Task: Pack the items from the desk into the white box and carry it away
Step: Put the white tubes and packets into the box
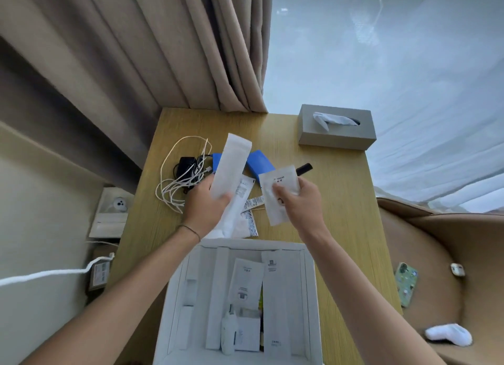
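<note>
I have both hands up over the desk (341, 179), just beyond the white box (309, 296). My left hand (203, 201) grips a long packet (231, 168), its long axis pointing away from the box; my right hand (300, 201) pinches a shorter packet (279, 193). The box lies directly nearward, equally close to both.

- Left hand (206, 201) — bare, with a thin dark cord bracelet (191, 229) round the wrist.
- Right hand (298, 201) — bare, nothing worn.
- Both forearms bare; no sleeves show.
</note>
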The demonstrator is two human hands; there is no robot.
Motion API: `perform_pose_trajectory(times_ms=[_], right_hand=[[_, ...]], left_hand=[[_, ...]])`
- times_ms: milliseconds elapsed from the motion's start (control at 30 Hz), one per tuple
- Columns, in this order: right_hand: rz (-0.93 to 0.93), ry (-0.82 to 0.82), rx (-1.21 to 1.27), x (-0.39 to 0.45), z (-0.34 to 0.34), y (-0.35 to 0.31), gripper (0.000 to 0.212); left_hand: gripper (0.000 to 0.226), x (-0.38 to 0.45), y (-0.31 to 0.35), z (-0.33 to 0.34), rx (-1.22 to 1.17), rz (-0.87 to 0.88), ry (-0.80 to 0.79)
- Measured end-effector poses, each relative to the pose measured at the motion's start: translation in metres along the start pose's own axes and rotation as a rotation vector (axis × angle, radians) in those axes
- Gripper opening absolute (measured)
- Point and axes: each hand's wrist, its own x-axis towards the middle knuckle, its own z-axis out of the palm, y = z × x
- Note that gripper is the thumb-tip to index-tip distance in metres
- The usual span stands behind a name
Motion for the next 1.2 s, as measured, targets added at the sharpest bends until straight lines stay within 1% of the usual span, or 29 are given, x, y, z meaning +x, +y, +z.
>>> perform_pose_trajectory(times_ms=[200, 367, 433, 533, 700, 833, 900, 1000, 1200], right_hand=[[0.038, -0.083, 0.022, -0.057, 0.001, 0.011, 0.016], [0.093, -0.22, 0.03, -0.098, 0.009, 0.029, 0.018], [0.122, -0.255, -0.017, -0.11, 0.013, 0.04, 0.02], [0.17, -0.272, -0.097, -0.121, 0.018, 0.058, 0.019], [0.303, -0.356, -0.111, -0.127, 0.03, 0.081, 0.03], [0.324, -0.341, -0.171, -0.122, 0.043, 0.097, 0.034], [0.33, -0.322, -0.217, -0.119, 0.049, 0.104, 0.033], [0.326, -0.291, -0.271, -0.113, 0.056, 0.115, 0.023], [0.353, -0.222, -0.415, -0.103, 0.068, 0.129, 0.027]], left_hand=[[0.019, -0.04, 0.007, -0.03, -0.174, 0.012, 0.071], [0.017, -0.071, -0.007, -0.042, -0.241, 0.002, 0.07], [0.019, -0.083, -0.014, -0.046, -0.269, -0.014, 0.058], [0.017, -0.098, -0.026, -0.053, -0.267, -0.049, 0.037], [0.018, -0.117, -0.04, -0.066, -0.236, -0.098, 0.048], [0.007, -0.13, -0.051, -0.068, -0.207, -0.117, 0.033], [0.008, -0.135, -0.055, -0.068, -0.22, -0.124, 0.026], [0.007, -0.141, -0.058, -0.07, -0.232, -0.126, 0.026], [0.012, -0.15, -0.061, -0.07, -0.228, -0.126, 0.027]])
